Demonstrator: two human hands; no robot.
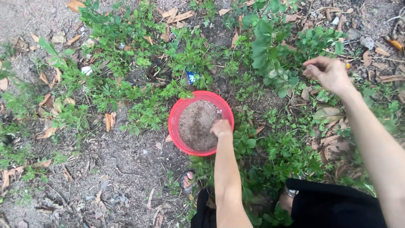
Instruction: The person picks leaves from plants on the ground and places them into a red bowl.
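Weedy ground surrounds a red bowl [177, 122] of sandy soil, left hand [221, 127] gripping its rim, right hand [327, 72] pinched narrow above a plant [270, 63], seemingly mid-sprinkle.

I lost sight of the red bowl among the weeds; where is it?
The red bowl sits on the ground at the middle of the head view, under the left hand, ringed by green weeds.
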